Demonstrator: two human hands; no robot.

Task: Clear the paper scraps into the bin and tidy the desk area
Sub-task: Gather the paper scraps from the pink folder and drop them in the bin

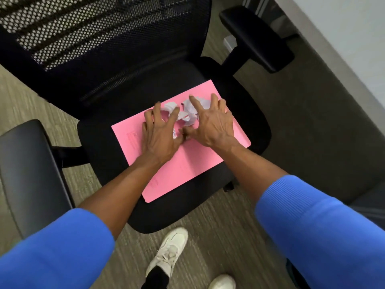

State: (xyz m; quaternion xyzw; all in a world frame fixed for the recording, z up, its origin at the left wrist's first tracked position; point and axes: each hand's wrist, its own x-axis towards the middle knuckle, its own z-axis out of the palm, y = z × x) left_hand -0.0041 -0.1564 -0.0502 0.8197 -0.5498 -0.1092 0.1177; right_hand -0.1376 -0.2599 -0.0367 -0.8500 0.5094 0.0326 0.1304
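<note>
Looking down from the head camera onto a black office chair [145,209], seat facing up. Lying flat on that seat, a pink folder [187,170], and sitting on its far half, a loose heap of crumpled white paper scraps [188,113]. Closing in from both sides: left hand [161,138] with fingers [174,116] spread and curled like a claw around the near-left edge of the heap, right hand [212,126] likewise splayed, fingers [194,104] pressing over the right side. Thumbs nearly meeting at the near edge of the pile. Raking together rather than gripping yet, by the look of it; neither hand properly clamped on anything, scraps merely caged between them. Judging progress: early going. Scraps not yet lifted, none binned, and no bin showing anywhere in view. Remaining, most likely: scooping the heap up, carrying it off, dropping it, then dealing with the folder. Showing at the top right, a pale bench [343,38] edge, surface mostly out of view.
</note>
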